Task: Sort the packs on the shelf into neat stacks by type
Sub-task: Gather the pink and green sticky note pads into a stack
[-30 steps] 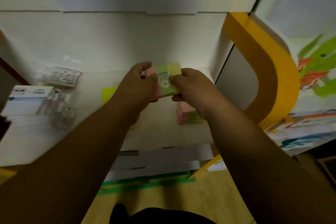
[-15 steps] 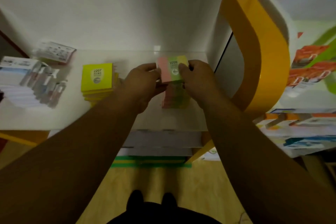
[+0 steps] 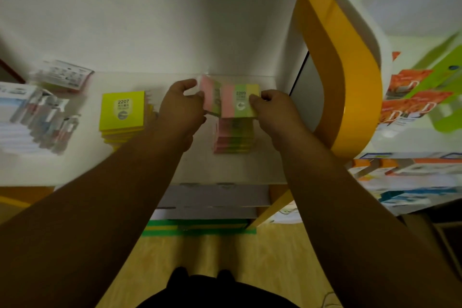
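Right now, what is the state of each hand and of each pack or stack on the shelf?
left hand: grips the tilted striped pack.
right hand: pinches the 2209 pack at its right edge.
tilted striped pack: held up, beside the 2209 pack.
2209 pack: held label up, above the striped stack.
striped stack: stands on the shelf, fairly even.
yellow stack: stands untouched, label up, lower packs slightly offset.

Both bare arms reach forward and converge, left arm (image 3: 105, 202) from the lower left, right arm (image 3: 350, 207) from the lower right. The left hand (image 3: 182, 110), knuckles up, curls its fingers round a tilted pack (image 3: 208, 97). The right hand (image 3: 275, 112) pinches a labelled pack (image 3: 240, 105) by its right edge, thumb on top.
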The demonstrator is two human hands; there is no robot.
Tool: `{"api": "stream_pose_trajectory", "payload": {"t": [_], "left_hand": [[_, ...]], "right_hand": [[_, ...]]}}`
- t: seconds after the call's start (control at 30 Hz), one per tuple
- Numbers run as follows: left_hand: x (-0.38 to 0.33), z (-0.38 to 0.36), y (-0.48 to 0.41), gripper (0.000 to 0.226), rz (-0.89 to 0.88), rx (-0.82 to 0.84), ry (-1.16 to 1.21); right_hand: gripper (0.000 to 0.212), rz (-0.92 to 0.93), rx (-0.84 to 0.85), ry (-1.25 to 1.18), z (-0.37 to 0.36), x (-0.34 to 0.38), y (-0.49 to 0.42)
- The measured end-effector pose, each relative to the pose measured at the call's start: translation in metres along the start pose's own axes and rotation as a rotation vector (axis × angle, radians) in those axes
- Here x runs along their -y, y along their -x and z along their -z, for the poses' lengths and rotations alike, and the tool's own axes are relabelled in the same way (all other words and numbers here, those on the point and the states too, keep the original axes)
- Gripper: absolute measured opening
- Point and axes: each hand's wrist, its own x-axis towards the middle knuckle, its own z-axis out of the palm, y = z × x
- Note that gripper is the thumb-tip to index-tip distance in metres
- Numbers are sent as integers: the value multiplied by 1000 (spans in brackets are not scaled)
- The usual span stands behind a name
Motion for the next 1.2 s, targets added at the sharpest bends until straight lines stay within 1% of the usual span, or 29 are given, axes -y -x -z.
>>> {"api": "stream_pose_trajectory", "payload": {"t": [0.07, 0.13, 0.3, 0.43, 0.57, 0.67, 0.73, 0.83, 0.97, 1.1, 1.2], "left_hand": [[2, 2, -6, 37, -32, -90, -8], [5, 4, -10, 35, -54, -153, -29], [9, 5, -13, 34, -67, -185, -48], [9, 1, -12, 37, -24, -100, -13], [10, -7, -6, 41, -6, 15, -32], [13, -14, -6, 39, -32, 55, -90], [15, -17, -8, 38, -76, 60, -163], [17, -17, -7, 37, -193, 69, -364], [17, -17, -8, 37, -324, 73, -622], [19, -12, -5, 51, -424, 88, -851], [16, -2, -6, 60, -477, 75, -958]], "right_hand": [[18, -16, -4, 0, 0, -4, -1], [24, -9, -19, 60, -2, -8, 0], [30, 21, -19, 289, -10, -14, 0], [32, 54, -52, 416, -13, -17, 0], [43, 61, -65, 454, -14, -18, 1], [35, 114, -160, 435, -16, -12, -1], [31, 126, -167, 441, -14, -5, -4], [29, 113, -99, 505, -13, 2, -6], [37, 112, -47, 530, -15, 0, -5], [43, 104, -42, 548, -16, -2, -2], [46, 143, -114, 561, -18, 8, 1]]}}
